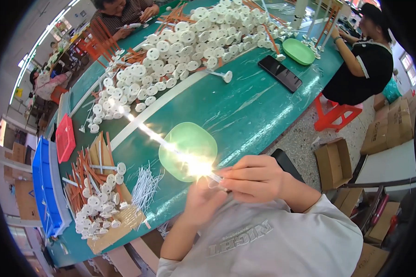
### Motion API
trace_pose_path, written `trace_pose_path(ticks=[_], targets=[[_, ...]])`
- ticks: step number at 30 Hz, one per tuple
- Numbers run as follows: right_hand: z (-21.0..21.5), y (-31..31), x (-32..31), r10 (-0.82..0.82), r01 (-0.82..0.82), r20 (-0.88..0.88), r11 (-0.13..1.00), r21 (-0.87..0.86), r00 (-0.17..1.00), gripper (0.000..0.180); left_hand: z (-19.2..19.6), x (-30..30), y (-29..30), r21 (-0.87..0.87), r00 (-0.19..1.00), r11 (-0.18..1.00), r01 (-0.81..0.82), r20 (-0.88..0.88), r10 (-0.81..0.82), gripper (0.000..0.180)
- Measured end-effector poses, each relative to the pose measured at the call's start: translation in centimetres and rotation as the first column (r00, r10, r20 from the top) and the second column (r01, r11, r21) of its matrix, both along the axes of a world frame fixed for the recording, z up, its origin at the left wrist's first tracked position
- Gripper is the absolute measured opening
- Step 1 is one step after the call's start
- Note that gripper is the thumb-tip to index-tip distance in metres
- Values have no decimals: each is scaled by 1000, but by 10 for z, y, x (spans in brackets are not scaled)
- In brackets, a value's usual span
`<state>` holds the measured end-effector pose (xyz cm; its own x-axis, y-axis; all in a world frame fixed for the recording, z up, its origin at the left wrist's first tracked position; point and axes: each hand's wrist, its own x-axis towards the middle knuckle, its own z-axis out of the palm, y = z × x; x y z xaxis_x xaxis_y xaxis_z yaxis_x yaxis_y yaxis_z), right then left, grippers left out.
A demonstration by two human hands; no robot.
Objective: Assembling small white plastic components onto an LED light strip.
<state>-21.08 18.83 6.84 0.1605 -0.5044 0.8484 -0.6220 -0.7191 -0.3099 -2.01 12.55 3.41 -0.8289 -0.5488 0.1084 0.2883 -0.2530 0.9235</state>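
The left hand (199,196) and right hand (252,177) are meeting at the near edge of the green tabletop (245,115). Both are pinching a thin white stick (216,177), fingers curled around it. A light green plate (189,147) is sitting just beyond them, under bright glare.

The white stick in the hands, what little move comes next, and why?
Probably set the white stick in the green bowl. Both the left hand and the right hand pinch it right beside that bowl, though glare hides its tip.
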Motion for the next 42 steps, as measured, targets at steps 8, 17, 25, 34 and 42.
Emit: trace_pose_path(ticks=[8, 17, 25, 34, 42], targets=[[9, -45, 3, 217, -224, 121, 973, 47, 969, 26, 6, 15, -52, 37, 988, 992, 121, -101, -117, 46], [11, -88, 14, -61, 57, 89, 997, 55, 994, 27, 8, 12, -121, -241, 988, 959, -152, -18, 152, 42], [-31, -115, 29, 175, 136, -451, 806, 576, 875, 16, -33, 15, -131, -404, 748, 716, -569, 109, 655, 34], [-26, -110, 26, 96, 219, -344, 605, 766, 934, 10, -36, 15, -126, -578, 736, 660, -480, 144, 662, 35], [-23, -105, 19, -87, -16, 113, 720, 694, 990, 12, -5, 10, -130, -400, 751, 695, -597, 27, 660, 36]])
